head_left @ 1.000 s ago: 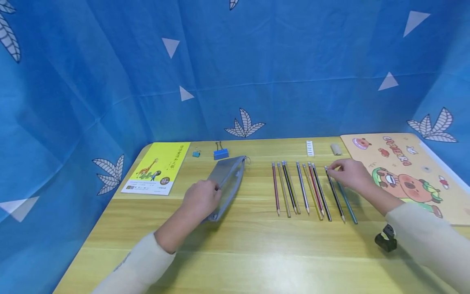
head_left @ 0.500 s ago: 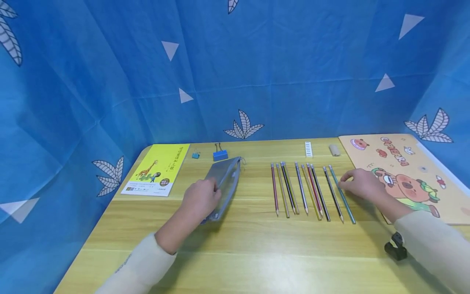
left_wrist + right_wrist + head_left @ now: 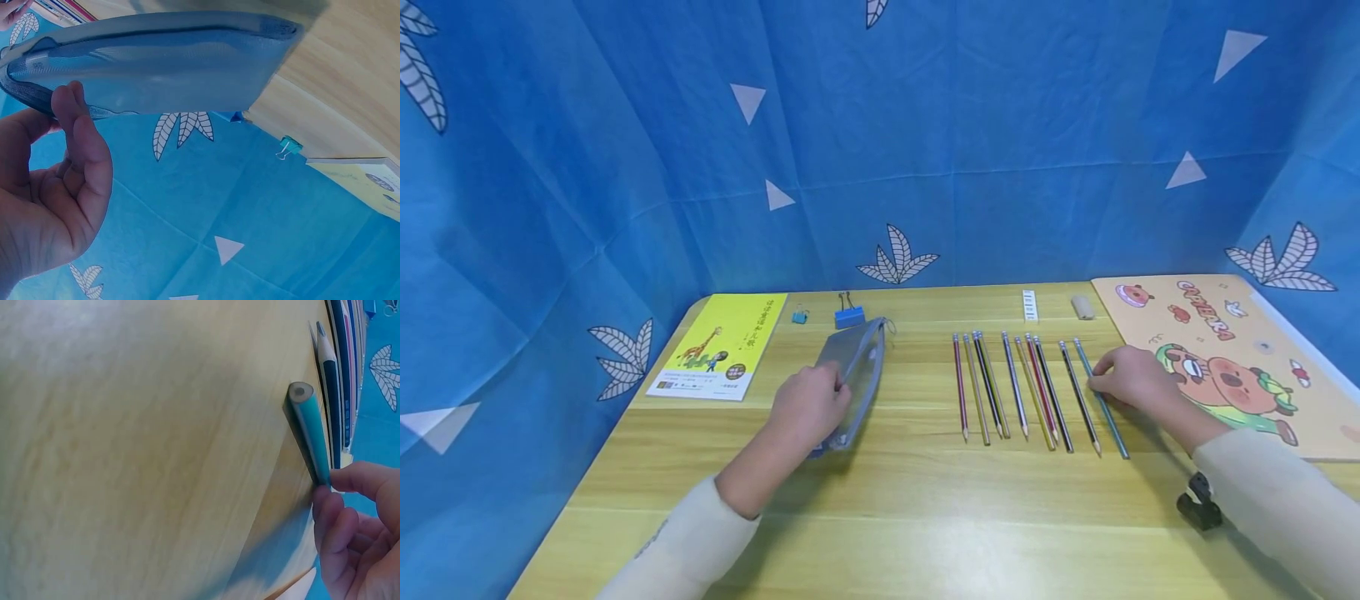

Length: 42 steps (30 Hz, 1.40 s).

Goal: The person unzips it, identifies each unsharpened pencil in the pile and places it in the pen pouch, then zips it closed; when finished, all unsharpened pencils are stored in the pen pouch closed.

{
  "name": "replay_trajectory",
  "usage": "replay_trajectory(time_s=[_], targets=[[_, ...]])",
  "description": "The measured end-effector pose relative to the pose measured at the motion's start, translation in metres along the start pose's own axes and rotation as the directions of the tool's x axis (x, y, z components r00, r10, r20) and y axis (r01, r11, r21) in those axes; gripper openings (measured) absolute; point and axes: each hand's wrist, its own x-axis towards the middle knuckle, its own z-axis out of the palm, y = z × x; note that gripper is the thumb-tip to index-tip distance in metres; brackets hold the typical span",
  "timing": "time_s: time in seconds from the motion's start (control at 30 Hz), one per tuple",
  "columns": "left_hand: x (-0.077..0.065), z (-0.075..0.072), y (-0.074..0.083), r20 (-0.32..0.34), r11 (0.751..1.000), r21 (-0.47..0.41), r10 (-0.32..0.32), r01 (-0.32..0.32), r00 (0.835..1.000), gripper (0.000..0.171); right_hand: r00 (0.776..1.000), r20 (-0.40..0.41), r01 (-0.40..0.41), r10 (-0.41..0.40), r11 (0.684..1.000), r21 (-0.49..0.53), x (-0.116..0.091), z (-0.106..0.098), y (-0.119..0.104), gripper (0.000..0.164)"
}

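My left hand (image 3: 811, 406) grips the rim of a grey mesh zip pouch (image 3: 847, 344), which stands partly open above the table. In the left wrist view, thumb and fingers pinch one edge of the pouch (image 3: 169, 72). My right hand (image 3: 1133, 379) pinches a teal pencil (image 3: 1111, 417) at the right end of a row of pencils. Up close in the right wrist view, the teal pencil (image 3: 310, 434) shows a flat, unsharpened end towards the camera. Just left of it lies a dark, sharpened pencil (image 3: 1081, 400).
Several more pencils (image 3: 1017, 387) lie side by side in the middle. Behind them are a white eraser strip (image 3: 1030, 306) and a beige eraser (image 3: 1082, 307). Two binder clips, one blue (image 3: 850, 317), and a yellow book (image 3: 718, 346) lie left; a capybara-print folder (image 3: 1217, 333) lies right.
My right hand has moved right, from the top of the dark pencil to the teal pencil, and now pinches it. The pouch in my left hand has tilted slightly left.
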Motion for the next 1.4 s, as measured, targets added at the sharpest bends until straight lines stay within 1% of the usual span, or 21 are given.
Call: replay_trajectory(time_s=[0.1, 0.23, 0.3, 0.4, 0.5, 0.6, 0.7, 0.83, 0.93, 0.97, 1.07, 1.17, 1.27, 1.33, 1.4], targets=[[0.000, 0.000, -0.001, -0.002, 1.000, -0.008, -0.003, 0.003, 1.000, 0.012, 1.000, 0.008, -0.008, 0.008, 1.000, 0.006, 0.001, 0.001, 0.001, 0.028], [0.000, 0.000, -0.001, 0.000, 1.000, -0.023, -0.008, 0.008, 1.000, 0.013, 1.000, 0.001, -0.009, 0.009, 1.000, -0.002, 0.002, 0.002, 0.002, 0.027], [0.000, 0.000, -0.001, 0.002, 0.999, -0.031, -0.008, 0.008, 1.000, 0.013, 1.000, -0.006, -0.008, 0.008, 1.000, 0.010, 0.002, 0.002, 0.003, 0.027], [0.000, 0.000, -0.001, 0.005, 0.999, -0.042, -0.015, 0.015, 1.000, 0.013, 1.000, -0.027, -0.005, 0.007, 0.998, 0.058, 0.001, 0.001, 0.004, 0.029], [0.000, 0.000, -0.002, 0.012, 0.998, -0.047, -0.028, 0.029, 1.000, 0.014, 0.999, -0.041, 0.016, -0.011, 0.992, 0.127, 0.002, -0.002, 0.003, 0.032], [0.000, 0.000, -0.003, 0.019, 0.998, -0.049, -0.041, 0.042, 0.999, 0.014, 0.999, -0.029, 0.026, -0.020, 0.972, 0.233, 0.002, -0.006, 0.000, 0.035], [0.001, 0.000, -0.004, 0.021, 0.997, -0.057, -0.046, 0.047, 0.999, 0.014, 1.000, 0.001, 0.011, -0.012, 0.931, 0.364, 0.002, -0.010, -0.008, 0.038], [0.000, -0.001, -0.004, 0.014, 0.997, -0.060, -0.044, 0.045, 0.999, 0.014, 0.998, 0.060, -0.020, -0.015, 0.840, 0.542, 0.002, -0.009, -0.023, 0.046], [0.000, -0.001, -0.004, 0.003, 0.997, -0.062, -0.037, 0.037, 0.999, 0.015, 0.992, 0.119, -0.039, -0.048, 0.770, 0.637, 0.000, -0.005, -0.038, 0.049], [0.000, -0.001, -0.004, 0.001, 0.997, -0.064, -0.035, 0.035, 0.999, 0.015, 0.988, 0.142, -0.045, -0.065, 0.752, 0.658, -0.001, -0.003, -0.043, 0.050], [-0.001, -0.001, -0.004, -0.002, 0.997, -0.073, -0.036, 0.036, 0.999, 0.014, 0.970, 0.209, -0.061, -0.122, 0.709, 0.702, -0.005, 0.003, -0.061, 0.051], [-0.002, -0.002, -0.004, 0.001, 0.996, -0.079, -0.041, 0.041, 0.999, 0.014, 0.946, 0.274, -0.092, -0.174, 0.666, 0.740, -0.007, 0.009, -0.079, 0.052], [-0.003, -0.002, -0.004, -0.007, 0.996, -0.074, -0.040, 0.039, 0.999, 0.013, 0.926, 0.320, -0.128, -0.202, 0.628, 0.767, -0.008, 0.015, -0.098, 0.052], [-0.003, -0.002, -0.003, -0.011, 0.997, -0.074, -0.035, 0.034, 0.999, 0.013, 0.914, 0.345, -0.148, -0.213, 0.618, 0.772, -0.008, 0.019, -0.110, 0.050], [-0.003, -0.002, -0.002, -0.013, 0.997, -0.076, -0.029, 0.028, 0.999, 0.013, 0.904, 0.368, -0.167, -0.216, 0.615, 0.771, -0.008, 0.024, -0.122, 0.047]])
